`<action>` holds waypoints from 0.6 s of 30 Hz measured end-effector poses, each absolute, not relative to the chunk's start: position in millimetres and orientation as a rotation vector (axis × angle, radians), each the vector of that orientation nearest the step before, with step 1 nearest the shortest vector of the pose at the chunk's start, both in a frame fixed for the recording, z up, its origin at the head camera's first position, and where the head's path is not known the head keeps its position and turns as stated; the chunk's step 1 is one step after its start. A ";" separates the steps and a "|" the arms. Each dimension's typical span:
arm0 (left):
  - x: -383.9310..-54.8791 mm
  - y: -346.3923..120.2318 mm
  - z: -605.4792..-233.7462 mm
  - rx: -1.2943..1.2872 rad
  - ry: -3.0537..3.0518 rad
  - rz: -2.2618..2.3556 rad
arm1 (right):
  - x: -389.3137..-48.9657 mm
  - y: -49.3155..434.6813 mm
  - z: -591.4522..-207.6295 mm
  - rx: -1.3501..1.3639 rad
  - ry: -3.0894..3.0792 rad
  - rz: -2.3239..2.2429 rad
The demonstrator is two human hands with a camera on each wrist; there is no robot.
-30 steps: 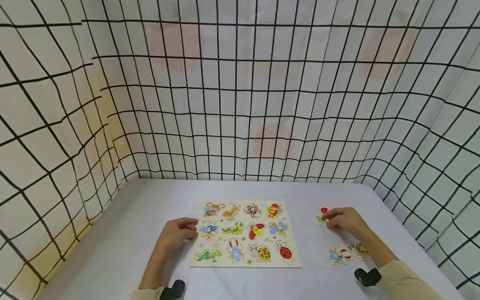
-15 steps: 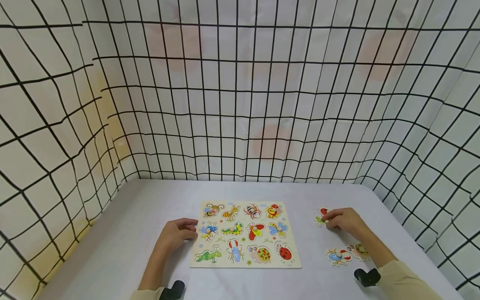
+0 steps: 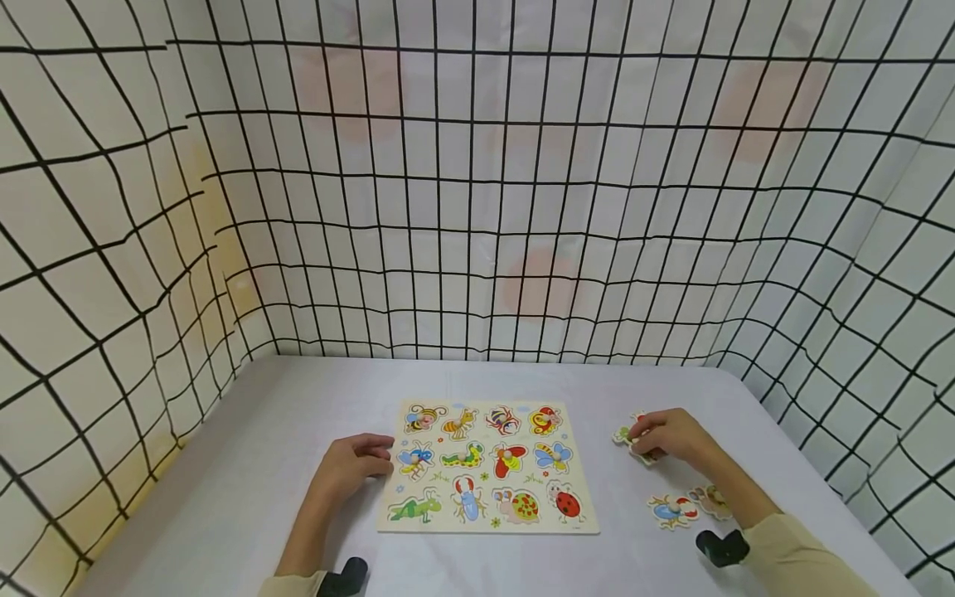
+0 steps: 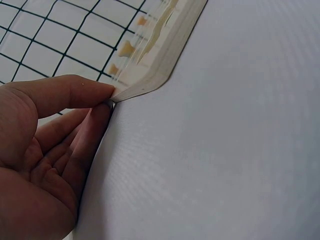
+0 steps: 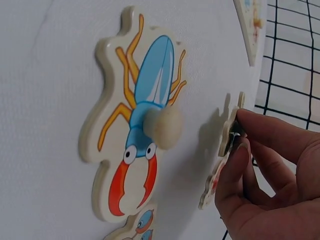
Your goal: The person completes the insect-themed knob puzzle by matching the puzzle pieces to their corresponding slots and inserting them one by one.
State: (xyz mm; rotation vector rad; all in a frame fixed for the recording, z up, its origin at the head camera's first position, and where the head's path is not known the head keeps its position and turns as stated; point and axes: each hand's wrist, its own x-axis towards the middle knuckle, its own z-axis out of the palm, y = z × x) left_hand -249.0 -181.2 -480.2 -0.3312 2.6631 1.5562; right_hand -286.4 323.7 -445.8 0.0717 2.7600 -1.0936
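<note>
My right hand (image 3: 671,435) pinches a flat wooden puzzle piece (image 5: 227,129) between thumb and fingertips, at the right of the table. The held piece stands tilted, and its picture is mostly hidden. Beside it in the right wrist view is another piece (image 5: 212,186) with red on it. My left hand (image 3: 349,468) rests at the left edge of the insect puzzle board (image 3: 485,526), its fingertips touching the edge near a corner in the left wrist view. A blue stag beetle piece (image 5: 156,75) with a round knob (image 5: 167,128) lies nearer me than my right hand.
Next to the beetle piece lies another piece (image 3: 711,501), partly covered by my right forearm. The board bears several insect pictures in rows. White walls with black netting (image 3: 492,274) enclose the white table (image 3: 313,390) at the back and sides.
My right hand has moved slightly left, and the puzzle piece in it has shifted and turned. My left hand and the board are about where they were.
</note>
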 end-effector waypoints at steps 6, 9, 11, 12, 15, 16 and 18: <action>-249.1 -181.4 -480.2 -0.319 2.659 1.566 | -286.5 318.2 -448.2 0.070 2.743 -1.095; -249.4 -181.2 -480.9 -0.322 2.661 1.566 | -286.2 317.1 -449.8 0.062 2.747 -1.092; -249.8 -181.1 -481.3 -0.330 2.657 1.571 | -285.5 316.2 -449.6 0.058 2.746 -1.095; -249.8 -181.0 -481.2 -0.331 2.657 1.573 | -285.0 315.8 -449.4 0.051 2.747 -1.093; -249.5 -181.2 -481.4 -0.327 2.657 1.573 | -284.7 314.4 -449.7 0.053 2.742 -1.088; -249.2 -181.3 -481.4 -0.325 2.657 1.573 | -284.8 313.9 -449.9 0.055 2.739 -1.087; -248.5 -181.4 -481.0 -0.316 2.661 1.571 | -284.7 312.8 -450.5 0.040 2.737 -1.073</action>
